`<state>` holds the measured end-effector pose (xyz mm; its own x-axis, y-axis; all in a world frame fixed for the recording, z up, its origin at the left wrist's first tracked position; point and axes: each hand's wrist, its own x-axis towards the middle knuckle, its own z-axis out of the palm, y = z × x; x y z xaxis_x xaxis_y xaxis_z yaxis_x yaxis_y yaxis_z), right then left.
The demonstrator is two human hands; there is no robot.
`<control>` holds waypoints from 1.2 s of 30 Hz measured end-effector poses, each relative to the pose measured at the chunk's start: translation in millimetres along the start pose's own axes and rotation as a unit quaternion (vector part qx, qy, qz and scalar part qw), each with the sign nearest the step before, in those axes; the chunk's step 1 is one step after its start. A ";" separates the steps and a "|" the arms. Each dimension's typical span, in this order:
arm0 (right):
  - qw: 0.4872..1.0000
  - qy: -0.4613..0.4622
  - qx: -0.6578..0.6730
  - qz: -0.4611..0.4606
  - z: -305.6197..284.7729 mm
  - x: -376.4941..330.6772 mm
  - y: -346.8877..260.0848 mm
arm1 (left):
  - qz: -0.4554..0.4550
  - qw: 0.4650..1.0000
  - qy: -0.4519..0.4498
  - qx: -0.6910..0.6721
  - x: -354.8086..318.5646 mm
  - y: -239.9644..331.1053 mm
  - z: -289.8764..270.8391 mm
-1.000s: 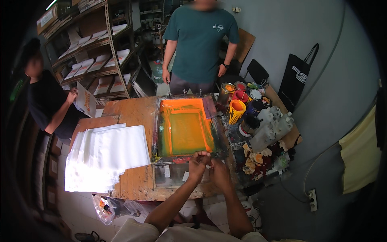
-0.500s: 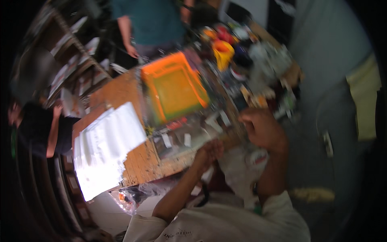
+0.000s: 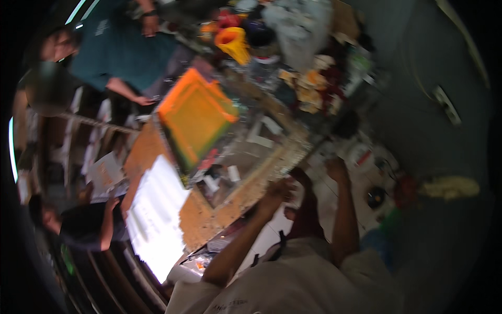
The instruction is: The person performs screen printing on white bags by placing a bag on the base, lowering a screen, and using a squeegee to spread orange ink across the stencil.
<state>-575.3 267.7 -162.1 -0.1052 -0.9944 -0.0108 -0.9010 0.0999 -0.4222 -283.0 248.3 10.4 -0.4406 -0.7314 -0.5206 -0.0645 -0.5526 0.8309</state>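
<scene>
My left hand (image 3: 278,191) is just off the near edge of the wooden table (image 3: 196,227), its fingers loosely apart and nothing seen in them. To its right, beyond the table's corner, my right hand (image 3: 335,168) hangs over the tiled floor; blur hides its fingers. An orange frame with a yellow-green screen (image 3: 196,112) lies tilted on the table. White paper sheets (image 3: 157,214) cover the table's left part. Small white strips (image 3: 232,173) lie on the dark panel near my left hand.
One person in a teal shirt (image 3: 123,60) stands behind the frame. Another in a dark top (image 3: 89,225) is at the left, by shelves (image 3: 73,141). A yellow container (image 3: 234,44), plastic bags (image 3: 300,31) and crumpled scraps crowd the far side. A power strip (image 3: 447,104) lies at the right.
The whole view has swung, so the table now appears turned and further left. My right hand has dropped from beside the table's corner to over the floor. My left hand's fingers have loosened.
</scene>
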 end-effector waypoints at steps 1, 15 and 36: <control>0.997 -0.012 0.058 0.047 2.0 0.4 0.3 | 0.019 0.996 -0.059 0.064 6.9 -12.3 0.6; 0.947 -0.260 -0.080 0.169 -29.3 29.6 17.3 | 0.044 0.989 -0.031 0.138 59.8 -0.3 94.1; 0.286 -0.210 0.935 0.003 -175.0 95.9 -294.8 | 0.356 0.888 0.241 0.164 -22.3 237.1 -4.4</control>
<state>-393.4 149.0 119.9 0.3090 -0.9502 0.0413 0.9403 0.2987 -0.1633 -284.5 131.8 218.2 -0.0452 -0.9786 0.2007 -0.2157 0.2057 0.9545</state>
